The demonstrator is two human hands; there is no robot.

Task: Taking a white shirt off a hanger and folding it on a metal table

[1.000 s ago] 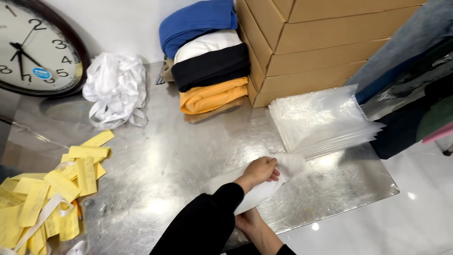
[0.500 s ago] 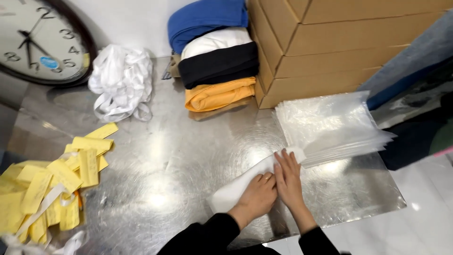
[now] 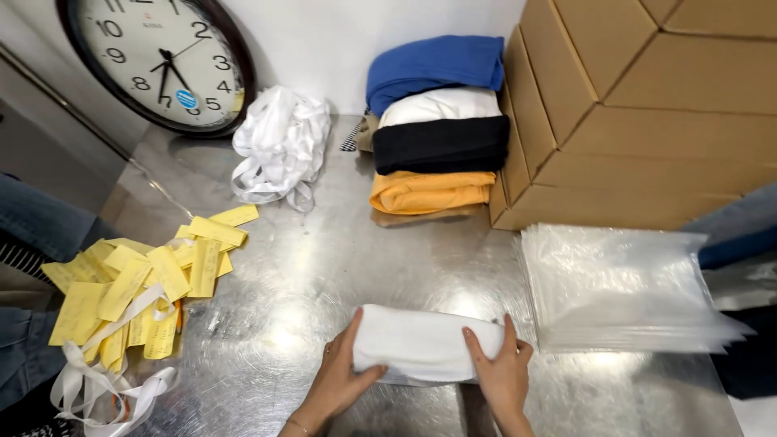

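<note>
Both forearms and the cardboard boxes (image 3: 647, 105) run off frame

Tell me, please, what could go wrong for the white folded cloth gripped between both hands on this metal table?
The folded white cloth is pinched only at its ends by the left hand and right hand, so its middle might sag or unfold. The stack of clear plastic bags lies close by the right hand; a sideways move could push the slippery sheets askew.

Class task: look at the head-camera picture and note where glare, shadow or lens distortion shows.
Head view: bright glare patches on the metal table beside the white folded cloth; soft shadow under the left hand and right hand; wide-angle lens slants the cardboard boxes; focus sharp throughout.
</note>
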